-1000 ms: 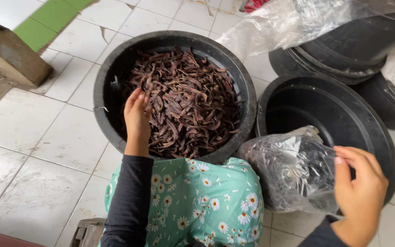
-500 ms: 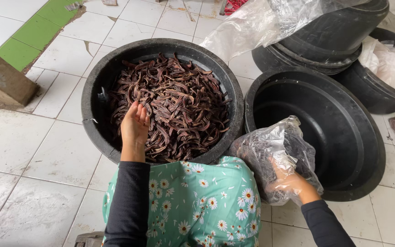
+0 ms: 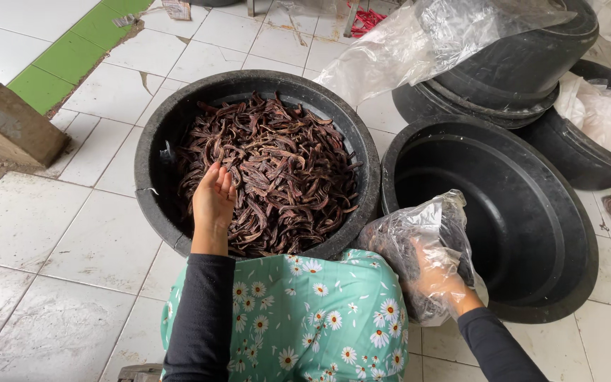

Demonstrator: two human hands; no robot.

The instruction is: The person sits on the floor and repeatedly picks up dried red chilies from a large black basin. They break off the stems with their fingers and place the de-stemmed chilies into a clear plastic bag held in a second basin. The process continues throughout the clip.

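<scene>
The left hand (image 3: 213, 200) rests open, palm up, on the dark dried pods (image 3: 270, 173) in the black basin (image 3: 157, 134), about to scoop, while the right hand (image 3: 438, 279), inside the clear plastic bag (image 3: 419, 240) beside it, must spread the mouth

An empty black tub (image 3: 532, 233) sits on the white tiled floor (image 3: 30, 233). Behind it, stacked black tubs (image 3: 525, 64) carry a clear plastic sheet (image 3: 419, 42). A concrete block (image 3: 8, 131) lies left.

dark brown dried pods (image 3: 277, 177) heaped in a round black tub (image 3: 157, 141); crumpled clear plastic bag (image 3: 426, 247) just beside it.
</scene>
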